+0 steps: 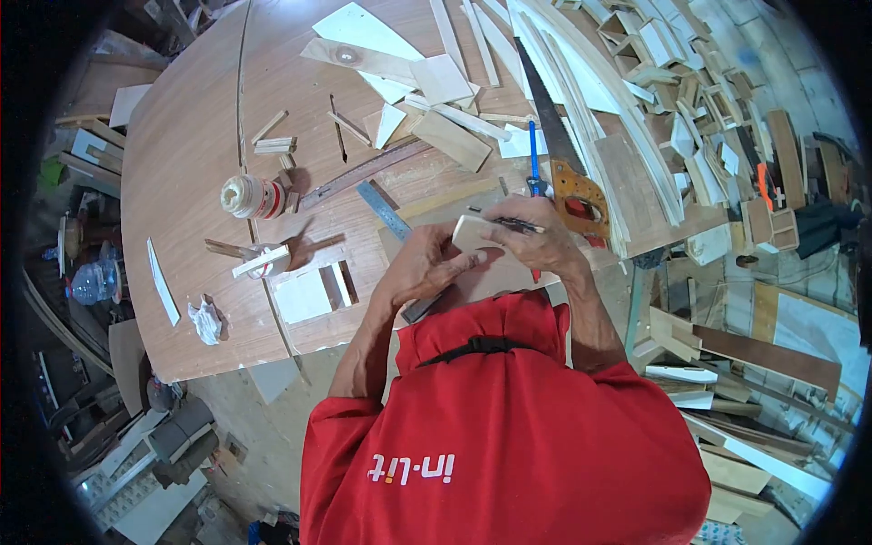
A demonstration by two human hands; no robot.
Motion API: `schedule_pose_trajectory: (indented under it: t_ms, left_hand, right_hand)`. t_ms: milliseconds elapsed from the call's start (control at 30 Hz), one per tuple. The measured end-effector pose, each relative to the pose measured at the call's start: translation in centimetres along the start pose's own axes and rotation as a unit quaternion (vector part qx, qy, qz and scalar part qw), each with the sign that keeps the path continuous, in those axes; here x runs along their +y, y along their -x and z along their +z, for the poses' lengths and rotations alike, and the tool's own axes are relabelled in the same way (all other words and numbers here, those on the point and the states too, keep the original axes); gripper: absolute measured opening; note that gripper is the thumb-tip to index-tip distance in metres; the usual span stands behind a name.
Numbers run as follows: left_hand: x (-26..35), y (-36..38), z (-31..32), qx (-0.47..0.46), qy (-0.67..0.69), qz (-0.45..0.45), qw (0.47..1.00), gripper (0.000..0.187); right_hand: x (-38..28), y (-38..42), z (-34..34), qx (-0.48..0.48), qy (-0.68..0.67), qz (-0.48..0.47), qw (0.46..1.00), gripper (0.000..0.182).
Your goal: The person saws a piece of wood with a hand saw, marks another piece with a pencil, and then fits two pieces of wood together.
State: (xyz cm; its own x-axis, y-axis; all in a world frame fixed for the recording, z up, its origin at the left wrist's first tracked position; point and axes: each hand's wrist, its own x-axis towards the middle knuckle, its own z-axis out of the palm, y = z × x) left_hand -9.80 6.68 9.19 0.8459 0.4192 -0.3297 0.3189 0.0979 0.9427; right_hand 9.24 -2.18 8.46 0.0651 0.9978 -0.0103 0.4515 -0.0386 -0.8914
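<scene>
My left hand (431, 262) is closed round the near side of a small pale wooden piece (470, 233), just above the table's front edge. My right hand (538, 234) grips a slim dark pen-like tool (514, 223), its fingers against the right side of the same piece. Left of my hands lies a metal ruler (383, 210). A hand saw with a wooden handle (581, 202) lies to the right, beside a blue-shafted tool (533, 150). Between my forearms and the red apron (490, 409), a dark bar (425, 307) partly shows.
The wooden table (195, 118) carries a glue-smeared jar (247, 196), a small white container (270, 262), a white block (303, 296) and a crumpled white cloth (206, 320). Wood offcuts (450, 136) lie at the back. Long strips (627, 136) and stacked wooden pieces (690, 118) crowd the right.
</scene>
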Motion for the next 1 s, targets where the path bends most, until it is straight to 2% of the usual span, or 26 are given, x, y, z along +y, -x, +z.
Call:
schedule_pose_trajectory:
  t_ms: [67, 133, 200, 333, 400, 433, 633, 867, 933, 1000]
  left_hand:
    - [-2.4, -0.9, 0.3, -0.01, 0.013, 0.0, 1.0, 0.025]
    - [-2.3, -0.8, 0.6, 0.038, 0.164, -0.004, 0.986, 0.023]
    - [-2.8, -0.7, 0.1, 0.059, 0.151, -0.015, 0.987, 0.023]
    - [-3.7, -0.6, 0.3, 0.133, 0.157, -0.01, 0.979, 0.024]
    - [-4.1, -0.6, 0.2, 0.137, 0.151, -0.013, 0.979, 0.025]
    - [-4.2, -0.6, 0.1, 0.145, 0.149, -0.016, 0.978, 0.026]
    - [-4.4, -0.8, 0.3, 0.171, 0.132, 0.018, 0.976, 0.027]
    - [-4.1, -0.8, 0.0, 0.159, 0.155, 0.01, 0.975, 0.023]
    - [-3.8, -0.7, 0.5, 0.185, 0.171, 0.002, 0.968, 0.025]
    - [-4.2, -0.7, 0.5, 0.188, 0.179, 0.008, 0.966, 0.026]
  right_hand:
    - [0.1, -0.2, 0.2, 0.023, 0.012, -0.032, 0.999, 0.021]
    - [0.1, 0.0, 0.2, 0.047, 0.024, -0.062, 0.997, 0.02]
    - [-0.1, 0.3, 0.1, 0.228, -0.071, -0.007, 0.971, 0.017]
    - [-3.2, 2.0, -1.5, 0.246, -0.174, 0.041, 0.953, 0.018]
    - [-3.1, 2.7, -1.4, 0.18, -0.125, 0.014, 0.976, 0.016]
    - [-2.7, 2.8, -0.9, 0.191, -0.089, -0.04, 0.977, 0.016]
    - [-2.3, 2.5, 0.0, 0.194, -0.063, -0.082, 0.976, 0.014]
    - [-1.2, 2.5, -0.1, 0.181, -0.023, -0.096, 0.979, 0.013]
    - [-1.8, 2.7, -0.6, 0.123, -0.083, 0.039, 0.988, 0.013]
    - [-2.0, 2.6, -1.5, 0.112, -0.063, 0.054, 0.99, 0.014]
